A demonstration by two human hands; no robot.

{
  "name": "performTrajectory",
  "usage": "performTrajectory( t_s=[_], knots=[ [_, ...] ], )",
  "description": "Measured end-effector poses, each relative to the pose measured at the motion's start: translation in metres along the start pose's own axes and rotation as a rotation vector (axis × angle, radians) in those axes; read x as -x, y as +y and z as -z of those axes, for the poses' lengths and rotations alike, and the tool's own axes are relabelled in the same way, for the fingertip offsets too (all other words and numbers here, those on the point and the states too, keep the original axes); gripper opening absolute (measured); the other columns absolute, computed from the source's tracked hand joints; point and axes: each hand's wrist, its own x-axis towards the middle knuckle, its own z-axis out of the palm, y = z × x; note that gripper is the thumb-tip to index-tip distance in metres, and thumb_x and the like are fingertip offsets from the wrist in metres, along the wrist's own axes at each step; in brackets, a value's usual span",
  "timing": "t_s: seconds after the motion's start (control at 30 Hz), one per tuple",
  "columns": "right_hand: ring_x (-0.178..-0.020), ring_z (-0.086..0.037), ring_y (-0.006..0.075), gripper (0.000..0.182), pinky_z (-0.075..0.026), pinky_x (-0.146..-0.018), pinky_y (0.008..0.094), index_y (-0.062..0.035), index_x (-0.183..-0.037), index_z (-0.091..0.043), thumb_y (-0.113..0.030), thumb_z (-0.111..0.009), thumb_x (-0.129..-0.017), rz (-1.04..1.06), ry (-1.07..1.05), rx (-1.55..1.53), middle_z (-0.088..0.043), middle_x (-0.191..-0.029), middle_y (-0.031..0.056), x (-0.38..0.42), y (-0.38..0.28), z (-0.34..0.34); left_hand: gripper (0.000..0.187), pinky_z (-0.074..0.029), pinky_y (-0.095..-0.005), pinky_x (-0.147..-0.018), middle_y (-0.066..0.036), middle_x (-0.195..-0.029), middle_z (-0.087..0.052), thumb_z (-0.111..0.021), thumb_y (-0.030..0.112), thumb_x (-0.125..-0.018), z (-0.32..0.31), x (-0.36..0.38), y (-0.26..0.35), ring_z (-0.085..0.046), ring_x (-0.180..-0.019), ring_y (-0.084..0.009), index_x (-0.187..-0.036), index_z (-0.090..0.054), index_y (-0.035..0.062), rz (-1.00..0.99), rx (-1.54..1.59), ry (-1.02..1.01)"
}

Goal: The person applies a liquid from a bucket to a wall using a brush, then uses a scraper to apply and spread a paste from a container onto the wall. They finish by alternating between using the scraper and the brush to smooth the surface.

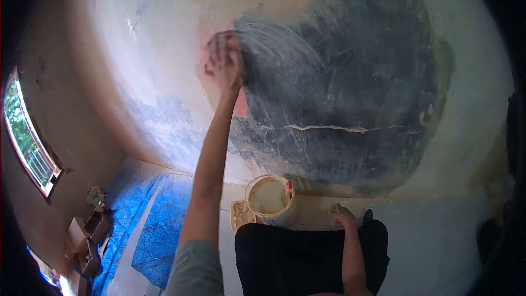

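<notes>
My left hand (223,63) is raised against the wall (339,77), its fingers spread and slightly smeared by motion. It lies over a pink patch (241,105) at the border between the pale surface and a large dark grey area streaked with white. Low down beside my knee, my right hand (344,216) has its fingers curled; what they hold, if anything, I cannot tell. Left of it stands a white bucket (279,217) with pale, cloudy contents. A red-tipped handle (289,186) leans inside the bucket's right rim.
A shallow tray (241,215) with tan residue sits left of the bucket. A jagged crack (329,128) crosses the wall's dark area. Blue sheeting (159,230) covers the floor at left, near cardboard boxes (85,241). A barred window (30,137) is in the left wall.
</notes>
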Motion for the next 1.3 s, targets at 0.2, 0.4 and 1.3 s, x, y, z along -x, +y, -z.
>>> performTrajectory(
  t_s=[0.2,0.4,1.3],
  knots=[
    [-0.079,-0.064,0.0305,0.064,-0.052,-0.075,0.0418,0.0019,-0.129,-0.039,-0.042,-0.054,-0.086,0.035,0.077,-0.001,-0.065,-0.085,0.0147,-0.005,0.004,-0.004,0.052,-0.014,-0.0530,-0.107,-0.008,-0.145,-0.036,-0.044,0.028,-0.089,-0.005,0.000,0.058,-0.029,-0.134,-0.0297,-0.140,-0.038,0.0188,-0.118,-0.463,-0.079],
    [-0.100,-0.060,0.0335,0.068,-0.048,-0.087,0.0421,0.0040,-0.129,-0.039,-0.045,-0.054,-0.085,-0.059,-0.022,-0.050,-0.063,-0.106,0.0197,0.020,-0.020,0.011,0.054,-0.021,-0.0485,-0.107,-0.008,-0.145,-0.035,-0.052,0.027,-0.082,0.001,-0.016,0.051,-0.030,-0.135,-0.0278,-0.136,-0.044,0.0201,0.189,-0.110,-0.009],
    [-0.111,-0.055,0.0336,0.072,-0.046,-0.091,0.0409,0.0051,-0.137,-0.030,-0.044,-0.050,-0.088,-0.011,-0.033,-0.146,-0.054,-0.124,0.0213,0.020,-0.019,0.011,0.064,-0.014,-0.0650,-0.104,-0.011,-0.147,-0.031,-0.056,0.025,-0.078,-0.036,-0.051,0.079,-0.022,-0.138,-0.0324,-0.139,-0.039,0.0196,0.189,-0.267,0.260]
  ],
)
